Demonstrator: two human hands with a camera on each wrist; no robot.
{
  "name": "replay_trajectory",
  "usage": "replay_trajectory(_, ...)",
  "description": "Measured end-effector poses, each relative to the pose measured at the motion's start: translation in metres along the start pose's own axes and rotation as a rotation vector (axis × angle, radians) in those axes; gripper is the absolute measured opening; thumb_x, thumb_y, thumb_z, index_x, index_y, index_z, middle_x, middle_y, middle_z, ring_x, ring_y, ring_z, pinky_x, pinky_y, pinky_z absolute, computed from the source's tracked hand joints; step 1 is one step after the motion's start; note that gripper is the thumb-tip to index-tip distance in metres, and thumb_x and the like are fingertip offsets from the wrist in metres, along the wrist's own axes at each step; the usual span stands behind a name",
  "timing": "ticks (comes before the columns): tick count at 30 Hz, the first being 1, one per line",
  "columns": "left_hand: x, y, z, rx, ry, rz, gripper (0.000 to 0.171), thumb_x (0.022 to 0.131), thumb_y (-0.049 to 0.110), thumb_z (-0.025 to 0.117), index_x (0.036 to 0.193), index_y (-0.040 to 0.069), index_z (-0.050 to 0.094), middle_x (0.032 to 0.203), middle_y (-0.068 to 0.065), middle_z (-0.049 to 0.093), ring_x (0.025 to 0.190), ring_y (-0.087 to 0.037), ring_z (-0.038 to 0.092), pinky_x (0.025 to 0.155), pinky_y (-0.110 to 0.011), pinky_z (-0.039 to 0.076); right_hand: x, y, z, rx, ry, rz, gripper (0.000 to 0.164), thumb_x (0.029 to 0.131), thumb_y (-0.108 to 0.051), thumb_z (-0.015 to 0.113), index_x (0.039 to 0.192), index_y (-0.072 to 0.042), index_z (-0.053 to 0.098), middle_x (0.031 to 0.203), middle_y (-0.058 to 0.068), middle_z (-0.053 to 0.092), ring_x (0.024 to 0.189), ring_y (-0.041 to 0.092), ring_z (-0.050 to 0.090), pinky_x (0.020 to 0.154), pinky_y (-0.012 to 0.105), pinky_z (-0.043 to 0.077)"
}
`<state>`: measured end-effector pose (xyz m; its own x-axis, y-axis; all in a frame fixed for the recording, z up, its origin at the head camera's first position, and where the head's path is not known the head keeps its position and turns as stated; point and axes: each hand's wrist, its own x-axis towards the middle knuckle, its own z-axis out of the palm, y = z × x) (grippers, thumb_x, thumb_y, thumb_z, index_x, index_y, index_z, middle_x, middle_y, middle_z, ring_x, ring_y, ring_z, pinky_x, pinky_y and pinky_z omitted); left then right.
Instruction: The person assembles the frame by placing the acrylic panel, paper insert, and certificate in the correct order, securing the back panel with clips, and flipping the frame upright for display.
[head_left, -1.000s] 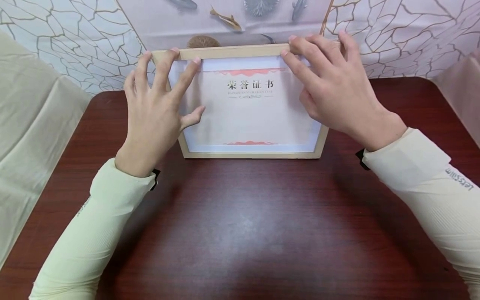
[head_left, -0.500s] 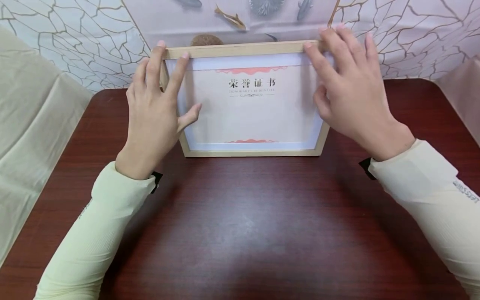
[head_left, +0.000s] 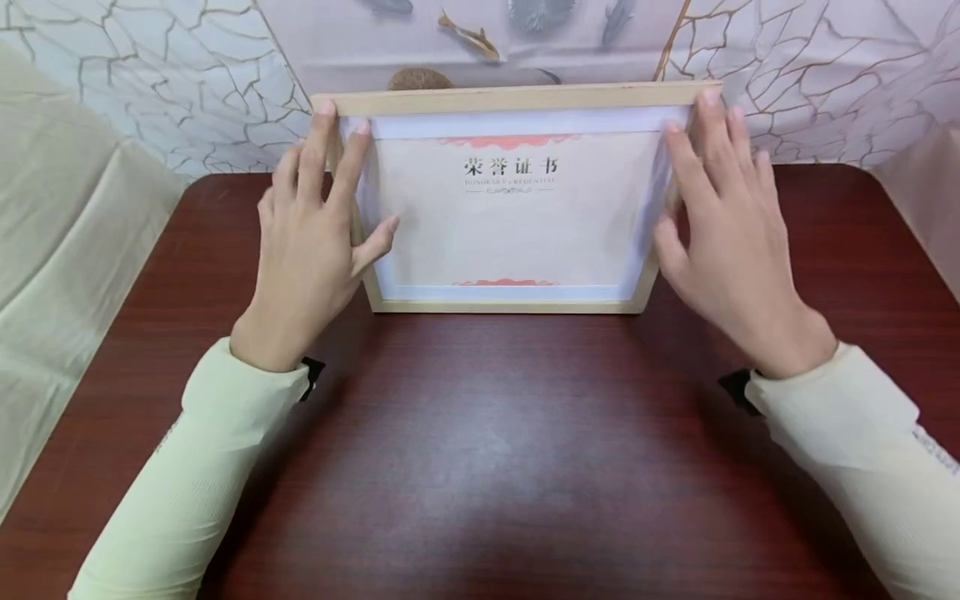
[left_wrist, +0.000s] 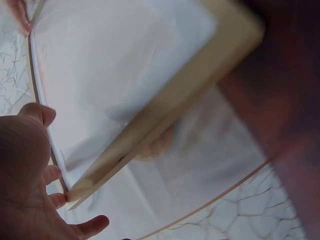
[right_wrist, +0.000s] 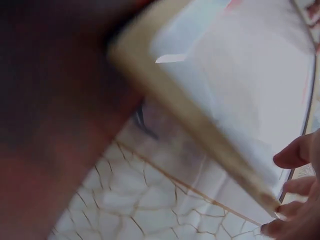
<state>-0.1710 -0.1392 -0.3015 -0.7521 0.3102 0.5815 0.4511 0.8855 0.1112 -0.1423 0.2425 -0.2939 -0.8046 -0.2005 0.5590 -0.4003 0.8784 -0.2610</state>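
A pale wooden picture frame [head_left: 517, 98] stands upright on the table in the head view, leaning slightly. Behind its clear front is a certificate [head_left: 510, 233] with red borders and Chinese lettering. My left hand [head_left: 300, 233] touches the frame's top left corner with its fingertips, the thumb held out over the front. At the top right corner my right hand [head_left: 738, 225] rests extended fingers along the edge. Both wrist views show the frame's side rail slanting past the left hand [left_wrist: 25, 170] and the right hand [right_wrist: 305, 185]. Neither hand is curled around the frame.
The dark red wooden table [head_left: 495, 433] extends in front of the frame and to both sides. Behind hangs a white cloth [head_left: 180, 92] with gold crackle lines and a printed panel [head_left: 472, 54]. Pale fabric [head_left: 60, 292] drapes along the left side.
My right hand has slid outward and down along the frame's top to its right corner. The left hand has shifted slightly at the left corner. The frame's base stays about in place.
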Motion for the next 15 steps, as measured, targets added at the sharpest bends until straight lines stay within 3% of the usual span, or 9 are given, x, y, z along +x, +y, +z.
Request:
replay_trajectory(7, -0.041, 0.006, 0.001, -0.047, -0.093, -0.086, 0.07, 0.106, 0.04, 0.056, 0.167, 0.022, 0.028, 0.176, -0.004, 0.021, 0.151, -0.047, 0.032, 0.103, -0.075, 0.038, -0.042, -0.01, -0.001, 0.048, -0.165, 0.247, 0.07, 0.104, -0.019, 0.058, 0.167, -0.011, 0.028, 0.177, 0.01, 0.015, 0.163, 0.04, 0.012, 0.124, 0.075, 0.01)
replay_trajectory(15, -0.082, 0.005, -0.012, 0.011, -0.353, -0.217, 0.071, 0.108, 0.044, 0.053, 0.169, 0.023, 0.023, 0.178, -0.003, 0.012, 0.158, -0.049, 0.018, 0.111, -0.081, 0.025, -0.078, -0.005, -0.01, 0.006, -0.393, 0.395, 0.077, 0.109, -0.041, 0.05, 0.17, -0.016, 0.01, 0.178, 0.011, -0.003, 0.163, 0.043, -0.003, 0.119, 0.08, -0.003)
